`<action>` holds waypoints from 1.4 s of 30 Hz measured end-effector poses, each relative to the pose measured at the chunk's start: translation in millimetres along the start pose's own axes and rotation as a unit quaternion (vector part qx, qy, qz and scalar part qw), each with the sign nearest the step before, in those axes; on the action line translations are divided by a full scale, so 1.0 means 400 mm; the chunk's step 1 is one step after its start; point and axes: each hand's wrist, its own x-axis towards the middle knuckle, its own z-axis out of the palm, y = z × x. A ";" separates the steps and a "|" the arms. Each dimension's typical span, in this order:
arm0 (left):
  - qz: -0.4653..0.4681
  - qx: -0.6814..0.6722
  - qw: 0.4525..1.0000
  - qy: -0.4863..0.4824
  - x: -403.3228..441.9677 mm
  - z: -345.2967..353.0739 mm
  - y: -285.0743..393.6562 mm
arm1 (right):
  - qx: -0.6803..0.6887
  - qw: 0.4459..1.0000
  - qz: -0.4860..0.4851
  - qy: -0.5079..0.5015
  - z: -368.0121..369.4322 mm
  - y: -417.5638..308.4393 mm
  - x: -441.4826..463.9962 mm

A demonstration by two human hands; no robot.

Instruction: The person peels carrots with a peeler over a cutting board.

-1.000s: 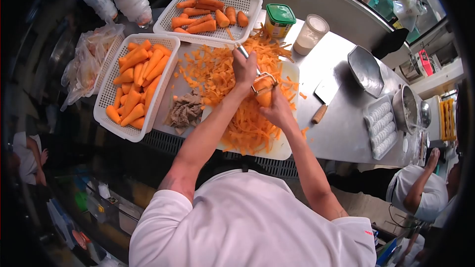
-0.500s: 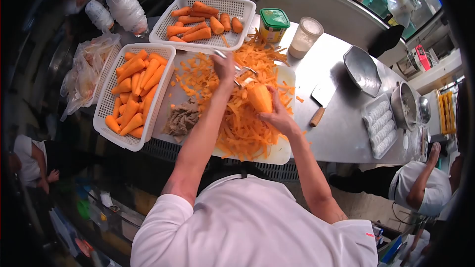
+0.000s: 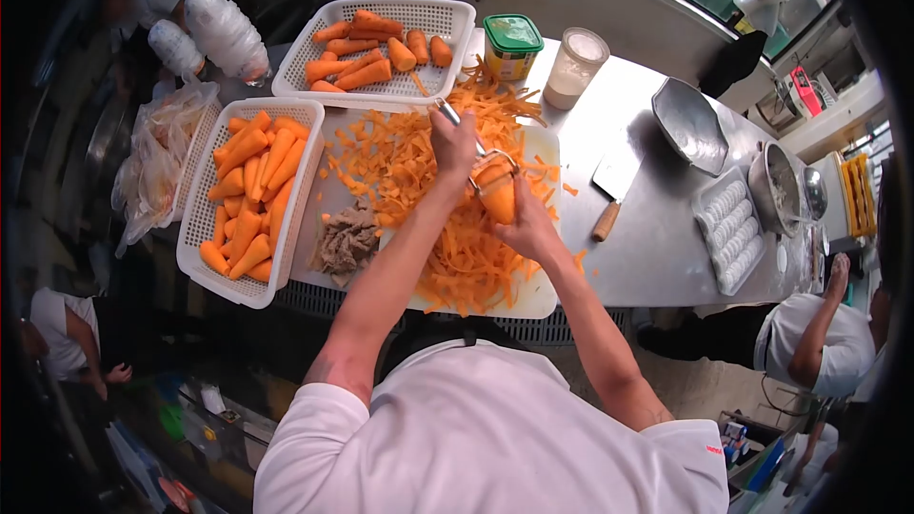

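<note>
Far left, bunched plastic bags [image 3: 157, 157], and right beside them a white perforated basket [image 3: 227, 289] piled with peeled carrots [image 3: 249, 192]. Next along, a crumpled brownish cloth [image 3: 347, 238] lies on the steel bench [image 3: 647, 271], and behind it a second basket [image 3: 376, 103] carries more carrots [image 3: 366, 74]. Centre stage, the left hand [image 3: 454, 145] is closed around the handle of a peeler [image 3: 447, 113], its head right at the upper end of a fat carrot [image 3: 497, 202]. That carrot sits above a big heap of peelings [image 3: 405, 171], gripped by the right hand [image 3: 524, 226], fingers wrapped round it. Underneath, a white cutting board [image 3: 539, 301]; behind, a green-lidded tub [image 3: 512, 38] and a clear container [image 3: 577, 67]. Over to the right: a wooden-handled cleaver [image 3: 617, 171], a dark tray [image 3: 690, 128], a tray of pale rounded pieces [image 3: 731, 233], and a metal bowl [image 3: 776, 186].
</note>
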 end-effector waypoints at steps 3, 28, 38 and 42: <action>-0.051 0.014 0.998 0.021 0.103 -0.059 -0.054 | -0.036 0.999 -0.019 0.029 -0.023 -0.025 -0.021; -0.031 0.012 0.998 -0.058 0.054 0.012 -0.067 | 0.432 0.864 0.169 -0.196 -0.058 0.053 -0.003; -0.018 0.040 0.998 -0.033 0.092 -0.052 -0.039 | 0.202 0.965 0.118 -0.120 -0.110 0.018 -0.101; 0.015 -0.018 0.994 -0.110 -0.006 0.034 -0.044 | 0.114 0.992 0.052 -0.032 -0.071 0.020 -0.080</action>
